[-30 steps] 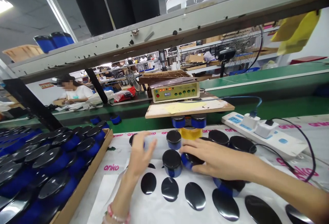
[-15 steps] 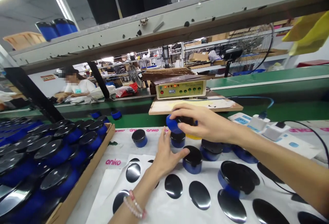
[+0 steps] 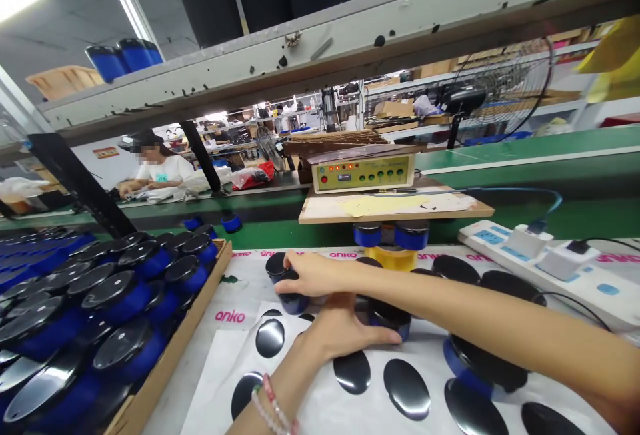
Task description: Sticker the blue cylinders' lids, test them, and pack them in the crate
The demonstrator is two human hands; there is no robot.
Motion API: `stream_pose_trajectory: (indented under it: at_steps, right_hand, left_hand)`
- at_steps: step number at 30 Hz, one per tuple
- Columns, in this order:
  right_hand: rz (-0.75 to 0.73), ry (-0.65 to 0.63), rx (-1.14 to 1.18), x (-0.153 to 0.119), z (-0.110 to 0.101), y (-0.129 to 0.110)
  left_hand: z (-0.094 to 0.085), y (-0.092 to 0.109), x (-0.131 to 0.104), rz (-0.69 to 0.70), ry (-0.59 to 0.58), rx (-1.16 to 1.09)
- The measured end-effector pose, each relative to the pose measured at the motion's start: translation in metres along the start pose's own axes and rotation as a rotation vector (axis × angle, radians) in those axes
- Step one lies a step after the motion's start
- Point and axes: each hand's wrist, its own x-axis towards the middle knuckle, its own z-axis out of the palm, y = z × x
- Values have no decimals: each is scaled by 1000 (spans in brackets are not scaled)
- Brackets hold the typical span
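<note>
My right hand reaches across to the left with thumb and fingers closed on a blue round piece with a glossy black top. Just below it shows another blue round piece; whether the two touch is unclear. My left hand, with a beaded bracelet at the wrist, lies under my right forearm. Its thumb stretches out beside another black-topped blue piece, while its other fingers are largely hidden. Black glossy discs lie on the white sheet in front.
On the left, a cardboard tray holds many blue pieces. More pieces stand by a yellow round object. Behind are a control box on a board and a power strip. A shelf crosses overhead; a person sits beyond.
My right hand has moved left and slightly down, carrying a blue piece to the piece standing there. My left hand has shifted a little right, now partly covered by my right forearm.
</note>
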Motion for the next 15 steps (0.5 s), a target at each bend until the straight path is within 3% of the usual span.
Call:
stream_pose_trajectory:
  at_steps: [4,8,11,15]
  right_hand:
    - [-16,-34,-69,-19,-38,28]
    - [57,-103,-140,-63,-69,69]
    - [80,-141,-114,-103,-69,84]
    - [85,-61,-73,-145,-61,79]
  left_hand:
    - [1,-3,2,37,4,-12]
    - [1,-7,2,27,-12,-26]
    - [2,-6,0,25,-70,-18]
    - [5,-1,1,49,-120,-43]
